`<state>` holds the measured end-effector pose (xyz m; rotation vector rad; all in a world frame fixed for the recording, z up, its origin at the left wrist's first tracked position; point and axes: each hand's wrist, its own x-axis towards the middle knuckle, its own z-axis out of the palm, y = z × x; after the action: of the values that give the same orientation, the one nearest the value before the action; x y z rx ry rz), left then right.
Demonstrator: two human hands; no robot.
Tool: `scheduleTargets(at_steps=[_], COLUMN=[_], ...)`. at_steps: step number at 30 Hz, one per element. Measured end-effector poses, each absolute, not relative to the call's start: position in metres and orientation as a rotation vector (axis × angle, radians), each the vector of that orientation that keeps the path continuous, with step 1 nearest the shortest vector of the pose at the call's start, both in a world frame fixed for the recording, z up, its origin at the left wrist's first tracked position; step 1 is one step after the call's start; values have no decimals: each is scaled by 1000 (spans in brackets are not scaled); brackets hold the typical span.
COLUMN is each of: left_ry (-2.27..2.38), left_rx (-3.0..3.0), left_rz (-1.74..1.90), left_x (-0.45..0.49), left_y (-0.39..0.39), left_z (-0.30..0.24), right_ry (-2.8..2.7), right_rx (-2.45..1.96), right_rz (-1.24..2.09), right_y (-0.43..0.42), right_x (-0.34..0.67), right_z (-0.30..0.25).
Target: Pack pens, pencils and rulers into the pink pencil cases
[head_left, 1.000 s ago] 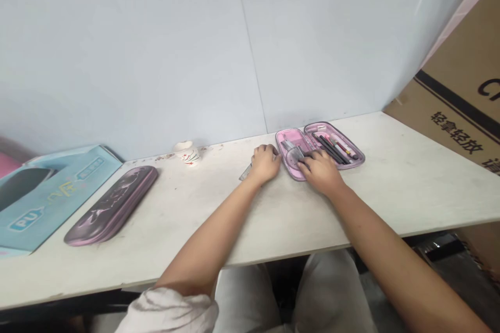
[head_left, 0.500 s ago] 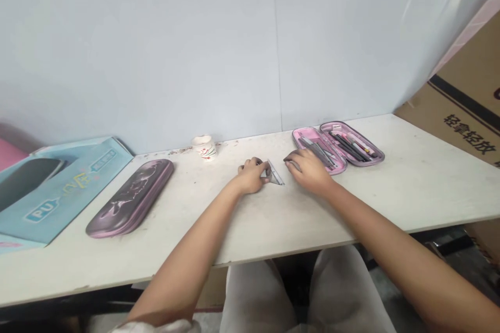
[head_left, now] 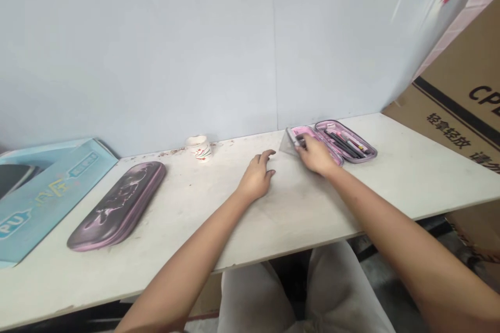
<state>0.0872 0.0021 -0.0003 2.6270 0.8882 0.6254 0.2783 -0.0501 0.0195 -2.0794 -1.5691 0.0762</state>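
Observation:
My right hand [head_left: 315,155] grips a clear plastic triangle ruler [head_left: 287,143] at the near left end of an open pink pencil case [head_left: 344,144]. The ruler's tip overlaps the case's left half, and my fingers hide part of that half. Pens and pencils lie in the case's right half. My left hand [head_left: 257,179] rests on the white table [head_left: 312,203] with its fingers apart, holding nothing, a little left of the ruler.
A closed purple pencil case [head_left: 116,206] and a small white cup [head_left: 199,148] stand left of my hands. A blue packaging box [head_left: 50,195] lies at the far left. A cardboard carton [head_left: 449,109] stands at the right, and a pale wall [head_left: 156,52] backs the table.
The triangle ruler has moved from the table between my hands to the pencil case, carried by my right hand. My left hand has let go and moved back toward me.

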Motion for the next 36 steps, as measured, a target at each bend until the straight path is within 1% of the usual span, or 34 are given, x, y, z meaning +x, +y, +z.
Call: scheduleTargets(at_steps=[3, 7, 14, 17, 20, 24, 29, 32, 36], left_ry=[835, 804, 932, 873, 675, 404, 500, 498, 366], left_rx=[2675, 2863, 3024, 3064, 3079, 3083, 3130, 3175, 3216], left_rz=[562, 409, 207, 165, 96, -3, 46, 198, 444], left_x=[113, 150, 186, 190, 183, 162, 141, 143, 162], left_y=[-1, -3, 16, 19, 10, -22, -53, -51, -35], left_z=[7, 16, 18, 20, 29, 46, 60, 64, 70], right_ry=[-1415, -1493, -1397, -1361, -1385, -1466, -1534, -1502, -1399], right_rx=[-2222, -2249, -2391, -2431, -2414, -2265, -2000, -1799, -1399], right_rz=[16, 32, -107, -46, 114, 279, 398, 486, 604], right_y=[-51, -61, -106, -116, -107, -80, -63, -67, -81], right_x=[316, 353, 432, 455, 459, 442, 410, 394, 382], right_z=[19, 16, 28, 22, 9, 0, 4, 5, 9])
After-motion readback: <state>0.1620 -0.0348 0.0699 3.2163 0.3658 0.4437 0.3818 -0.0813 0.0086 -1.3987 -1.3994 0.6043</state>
